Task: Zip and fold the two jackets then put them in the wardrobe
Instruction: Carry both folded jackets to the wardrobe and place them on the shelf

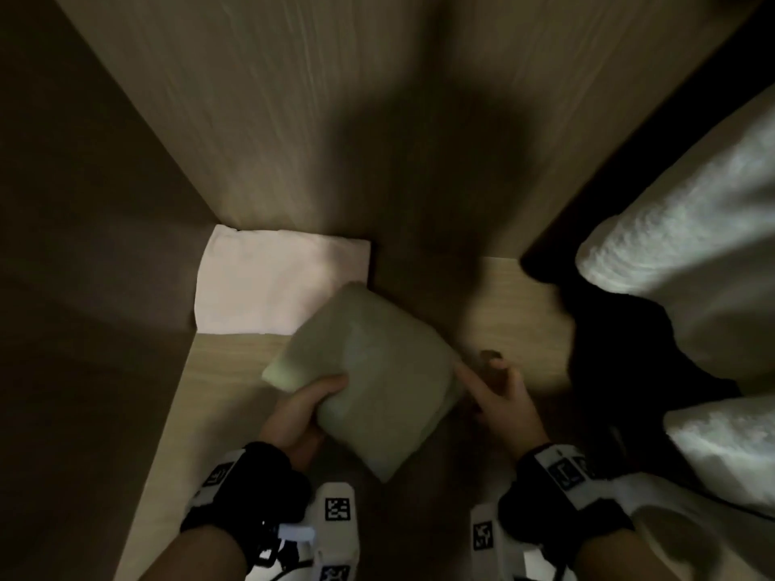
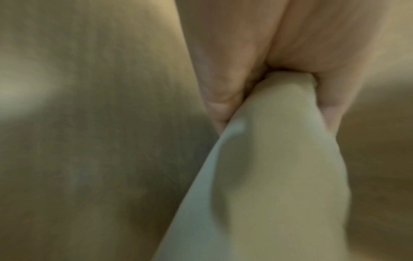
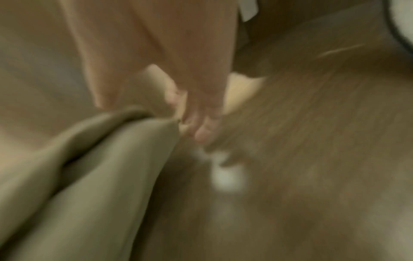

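The green folded jacket (image 1: 369, 379) sits low in the centre of the head view, tilted like a diamond and carried into the wardrobe (image 1: 293, 119) above its wooden shelf (image 1: 235, 354); whether its underside already touches the boards I cannot tell. The left hand (image 1: 302, 417) has its grip clamped on the jacket's lower-left edge, thumb on top and fingers tucked under, which the left wrist view confirms: cloth pinched between thumb and fingers (image 2: 225, 84). That hold seems meant to keep the folded layers from sliding apart as the bundle goes in. The right hand (image 1: 499, 392) is at the jacket's right corner, fingers loosely curved beside the fabric; the right wrist view is too blurred to show whether its grip has the cloth or merely steadies it, so I cannot tell. In the back left corner of the shelf, upper left of the green bundle, lies a pale pink folded jacket (image 1: 276, 283), squared against the side wall, apparently parked there to leave room alongside. White fluffy garments (image 1: 692, 228) hang at the right edge of the frame.
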Demonstrator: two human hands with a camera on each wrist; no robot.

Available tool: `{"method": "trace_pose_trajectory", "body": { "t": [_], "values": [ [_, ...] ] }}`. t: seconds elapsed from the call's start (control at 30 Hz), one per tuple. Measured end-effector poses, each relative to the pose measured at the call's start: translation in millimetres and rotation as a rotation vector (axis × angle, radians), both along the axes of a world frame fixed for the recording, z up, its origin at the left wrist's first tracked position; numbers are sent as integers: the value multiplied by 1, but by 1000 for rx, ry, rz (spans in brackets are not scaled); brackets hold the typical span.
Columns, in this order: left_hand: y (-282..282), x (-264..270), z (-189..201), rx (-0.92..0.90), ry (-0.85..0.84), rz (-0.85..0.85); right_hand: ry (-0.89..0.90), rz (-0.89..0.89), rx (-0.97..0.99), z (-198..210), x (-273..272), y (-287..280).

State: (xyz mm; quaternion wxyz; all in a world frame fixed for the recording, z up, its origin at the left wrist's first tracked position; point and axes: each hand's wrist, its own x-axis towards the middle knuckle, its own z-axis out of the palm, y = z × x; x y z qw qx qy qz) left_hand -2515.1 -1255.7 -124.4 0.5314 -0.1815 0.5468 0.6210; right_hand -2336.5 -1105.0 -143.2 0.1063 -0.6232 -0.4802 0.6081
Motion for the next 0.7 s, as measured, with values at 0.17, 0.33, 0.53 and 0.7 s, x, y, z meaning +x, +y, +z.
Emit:
{"method": "trace_pose_trajectory", "body": {
  "t": [0.17, 0.33, 0.53, 0.7],
  "values": [
    [-23, 29, -10, -10, -143, -116, -59, 14, -28, -16, 0, -22],
    [-46, 43, -16, -118, -167, -408, 1, -65, 68, -18, 10, -26],
    [-62, -7, -3, -386, -77, -1052, 15, -74, 90, -25, 10, -28],
    [-50, -41, 6, -371, 291, -787, 43, 13, 118, -20, 7, -31]
  ]
}}
